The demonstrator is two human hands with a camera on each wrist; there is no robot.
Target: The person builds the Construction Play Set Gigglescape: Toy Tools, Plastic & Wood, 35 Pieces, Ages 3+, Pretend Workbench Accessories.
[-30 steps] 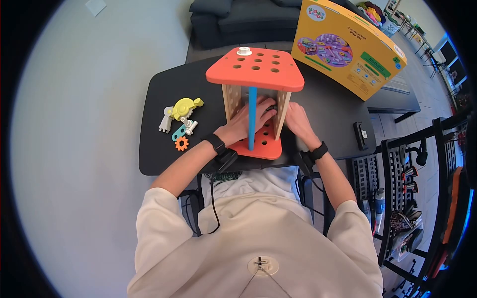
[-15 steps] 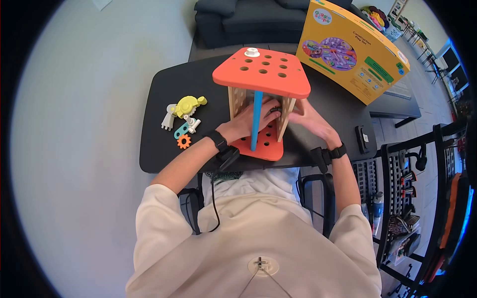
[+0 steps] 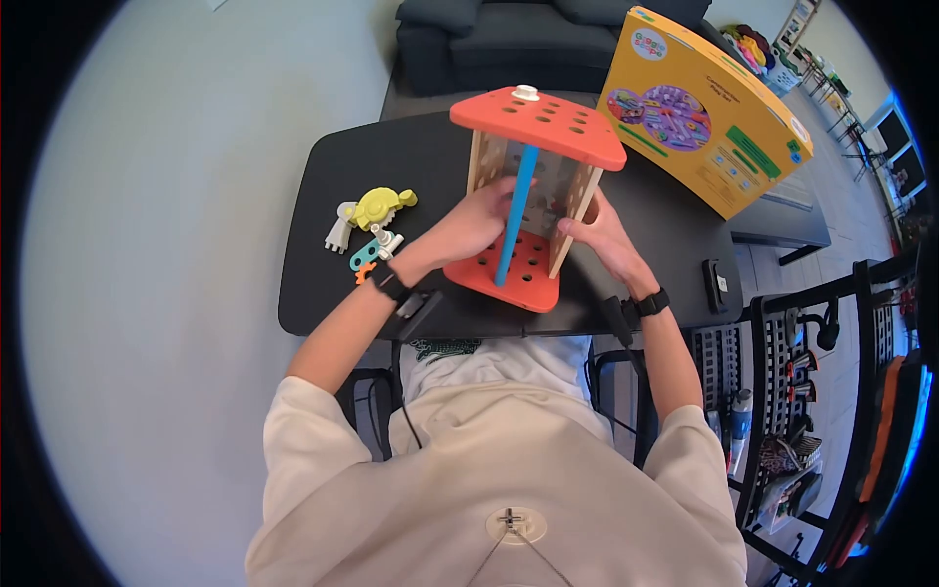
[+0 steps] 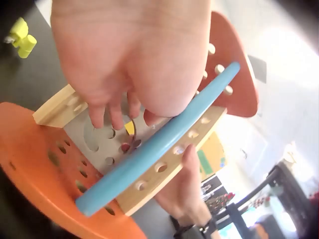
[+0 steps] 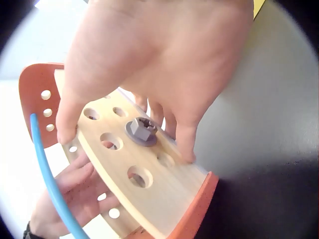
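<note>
A toy frame stands on the table, with a red perforated top [image 3: 562, 132], a red base [image 3: 533, 291], wooden side panels and a blue rod [image 3: 516, 217] at the front. My right hand [image 3: 608, 238] grips the right wooden panel [image 5: 122, 162], thumb on its front edge and fingers at its back edge. A grey hex bolt head [image 5: 143, 132] sits in one of that panel's holes. My left hand [image 3: 477, 220] reaches between the sides behind the rod, its fingers loose and holding nothing. A white bolt head [image 3: 525, 93] sits on the top.
Left on the black table [image 3: 337, 293] lie a yellow toy piece [image 3: 380, 207], a grey claw-shaped piece [image 3: 339, 230], a teal strip [image 3: 364, 256] and an orange gear [image 3: 365, 273]. A yellow box [image 3: 704, 112] stands behind right. A black object [image 3: 715, 286] lies near the right edge.
The frame has tilted and turned slightly. My left hand has drawn back from the right panel toward the left, and my right hand has moved from outside that panel to grip its edge.
</note>
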